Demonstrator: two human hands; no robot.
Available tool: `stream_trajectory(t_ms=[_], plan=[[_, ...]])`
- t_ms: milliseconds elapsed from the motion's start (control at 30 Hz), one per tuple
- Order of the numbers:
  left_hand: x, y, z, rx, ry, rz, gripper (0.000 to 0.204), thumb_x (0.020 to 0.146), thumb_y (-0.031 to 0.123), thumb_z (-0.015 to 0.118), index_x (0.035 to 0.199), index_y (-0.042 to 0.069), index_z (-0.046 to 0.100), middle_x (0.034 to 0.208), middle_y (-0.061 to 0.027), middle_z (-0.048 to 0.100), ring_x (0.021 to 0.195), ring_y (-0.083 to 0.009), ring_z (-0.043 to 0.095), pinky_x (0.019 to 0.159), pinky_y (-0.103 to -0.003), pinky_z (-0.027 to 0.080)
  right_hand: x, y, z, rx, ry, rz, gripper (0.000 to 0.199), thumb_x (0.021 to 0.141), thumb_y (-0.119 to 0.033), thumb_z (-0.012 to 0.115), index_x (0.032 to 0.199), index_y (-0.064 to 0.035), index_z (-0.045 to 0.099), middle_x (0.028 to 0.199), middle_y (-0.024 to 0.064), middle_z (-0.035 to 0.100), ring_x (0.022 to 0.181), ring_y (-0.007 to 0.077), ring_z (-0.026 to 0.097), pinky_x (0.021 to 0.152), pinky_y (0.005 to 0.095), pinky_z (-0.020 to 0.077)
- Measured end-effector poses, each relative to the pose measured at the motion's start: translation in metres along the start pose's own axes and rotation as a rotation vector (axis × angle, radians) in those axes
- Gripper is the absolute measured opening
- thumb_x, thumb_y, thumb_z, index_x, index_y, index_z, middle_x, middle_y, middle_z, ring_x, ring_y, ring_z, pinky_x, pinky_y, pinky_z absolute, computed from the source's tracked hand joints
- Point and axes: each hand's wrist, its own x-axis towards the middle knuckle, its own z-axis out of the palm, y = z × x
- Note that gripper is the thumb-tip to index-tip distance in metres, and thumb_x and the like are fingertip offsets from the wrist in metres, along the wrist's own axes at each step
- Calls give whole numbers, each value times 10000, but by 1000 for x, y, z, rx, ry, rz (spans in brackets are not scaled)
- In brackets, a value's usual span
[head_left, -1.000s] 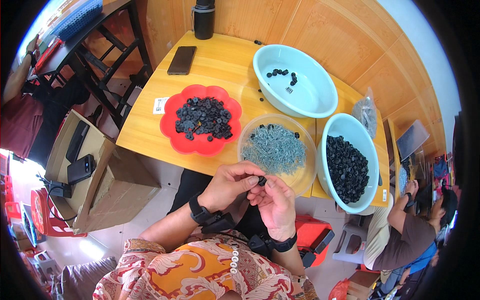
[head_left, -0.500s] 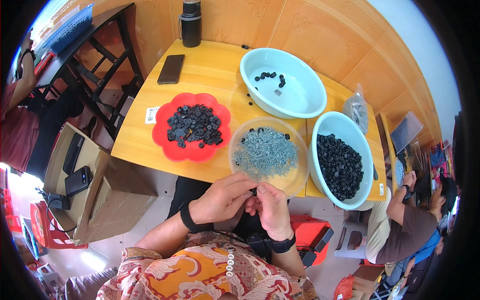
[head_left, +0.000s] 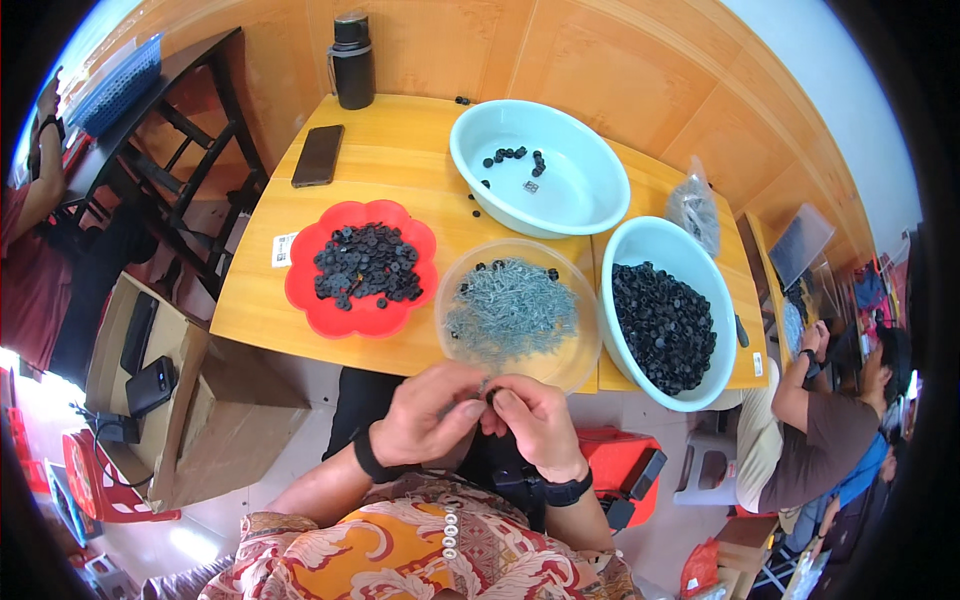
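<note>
My left hand (head_left: 428,414) and my right hand (head_left: 538,424) meet over my lap, just in front of the clear round tub (head_left: 575,366) of silver screws (head_left: 515,308). Between the thumb and fingertips of my right hand is a small round black part (head_left: 491,397). The fingers of my left hand are curled close beside it; whatever they hold is too small or hidden to make out. To the left stands a red flower-shaped tray (head_left: 355,322) with black washers (head_left: 368,262). On the right, a light-blue basin (head_left: 728,318) is heaped with small black round parts (head_left: 662,330).
A second light-blue basin (head_left: 590,190) at the back holds a few black parts. Also on the table are a phone (head_left: 318,156), a black flask (head_left: 353,65) and a plastic bag (head_left: 694,212). A cardboard box (head_left: 225,410) stands at left; another person (head_left: 815,430) sits at right.
The view has shifted, so the table things appear a little further left. My left fingertips have drawn slightly back from the right ones, and the black part shows more between the right fingers.
</note>
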Motion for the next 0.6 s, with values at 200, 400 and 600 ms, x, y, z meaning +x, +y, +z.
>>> stream_trajectory(t_ms=[200,400,600], plan=[[-7,-2,0,-444,262,-355,299,828,98,567,1087,-40,508,842,-76,550,738,-128,500,661,-243,411,-8,-68,9,336,-780,-648,284,880,-233,508,925,40,571,795,154,526,626,275,520,583,313,426],[-8,3,9,-476,197,-453,268,827,86,569,1061,-34,516,829,-68,547,728,-114,494,648,-237,404,-17,-88,50,724,-843,-880,369,846,-265,565,844,103,595,774,166,547,612,266,517,526,356,428],[-7,0,13,-447,205,-433,254,830,86,570,1049,-31,518,811,-56,546,698,-113,495,628,-234,408,-22,-86,57,782,-756,-910,386,835,-286,566,793,97,598,722,157,540,593,265,509,528,343,429]])
